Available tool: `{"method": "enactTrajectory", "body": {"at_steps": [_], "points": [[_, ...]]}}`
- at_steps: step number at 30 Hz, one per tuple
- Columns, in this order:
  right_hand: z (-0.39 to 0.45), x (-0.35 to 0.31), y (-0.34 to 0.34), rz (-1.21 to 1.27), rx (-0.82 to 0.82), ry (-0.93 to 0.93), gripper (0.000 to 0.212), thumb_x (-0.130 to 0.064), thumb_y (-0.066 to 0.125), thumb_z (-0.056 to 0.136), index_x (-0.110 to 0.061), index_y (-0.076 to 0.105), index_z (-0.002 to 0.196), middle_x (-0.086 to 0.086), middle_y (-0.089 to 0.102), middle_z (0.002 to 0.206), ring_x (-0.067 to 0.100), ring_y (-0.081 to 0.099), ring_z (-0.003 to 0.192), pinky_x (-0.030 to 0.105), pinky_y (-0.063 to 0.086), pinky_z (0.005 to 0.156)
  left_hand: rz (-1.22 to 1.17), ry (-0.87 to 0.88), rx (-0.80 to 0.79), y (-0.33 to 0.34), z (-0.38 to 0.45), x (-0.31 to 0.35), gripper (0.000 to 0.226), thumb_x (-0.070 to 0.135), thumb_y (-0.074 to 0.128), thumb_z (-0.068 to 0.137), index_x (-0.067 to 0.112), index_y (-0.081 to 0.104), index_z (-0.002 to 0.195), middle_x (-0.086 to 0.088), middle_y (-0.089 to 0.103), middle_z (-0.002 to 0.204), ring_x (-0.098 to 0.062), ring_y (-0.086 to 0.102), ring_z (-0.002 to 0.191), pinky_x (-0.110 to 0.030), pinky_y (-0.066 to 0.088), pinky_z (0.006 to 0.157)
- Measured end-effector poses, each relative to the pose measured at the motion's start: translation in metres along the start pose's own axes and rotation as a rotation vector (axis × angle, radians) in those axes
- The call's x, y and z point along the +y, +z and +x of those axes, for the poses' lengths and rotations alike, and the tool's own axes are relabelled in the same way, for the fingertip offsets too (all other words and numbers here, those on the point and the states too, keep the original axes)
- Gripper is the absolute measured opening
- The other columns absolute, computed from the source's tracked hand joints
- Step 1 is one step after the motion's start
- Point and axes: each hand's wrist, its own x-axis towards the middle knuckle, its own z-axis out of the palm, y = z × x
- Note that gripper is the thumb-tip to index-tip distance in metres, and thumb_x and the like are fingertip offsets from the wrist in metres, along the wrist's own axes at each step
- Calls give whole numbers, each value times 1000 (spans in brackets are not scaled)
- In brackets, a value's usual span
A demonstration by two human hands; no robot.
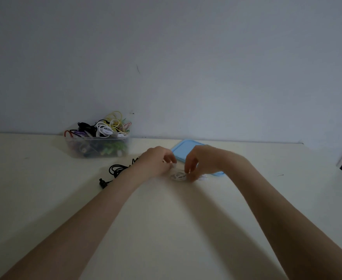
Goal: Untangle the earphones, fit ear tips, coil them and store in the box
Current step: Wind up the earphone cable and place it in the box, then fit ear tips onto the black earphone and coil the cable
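Both hands' fingers (190, 168) pinch white earphones (178, 176); lid (183, 148) behind; black earphones (116, 170) left.

A single wide-angle view comes from the person's head, facing forward and slightly down along both bare forearms. It sits close above the pale cream counter (44, 199), whose far edge meets a plain grey-white wall (186, 57) filling the upper half. The near counter edge is out of frame. No second view shares the scene.
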Motion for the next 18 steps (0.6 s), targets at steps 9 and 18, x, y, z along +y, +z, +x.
{"method": "enactTrajectory", "body": {"at_steps": [9,18], "points": [[2,-27,-24,17,295,-96,12,-8,68,79,-11,70,90,3,65,93,10,53,72,11,38,55,-221,1,146,-37,-12,6,14,4,67,80,11,68,92,-8,70,91,-16,64,77,-24,54,71],[76,-95,-65,303,609,-252,16,-16,70,82,-6,68,94,9,69,98,13,56,77,19,43,64,-188,3,484,-151,7,-31,17,3,64,83,9,67,99,-1,64,89,-14,61,80,-19,48,75]]}}
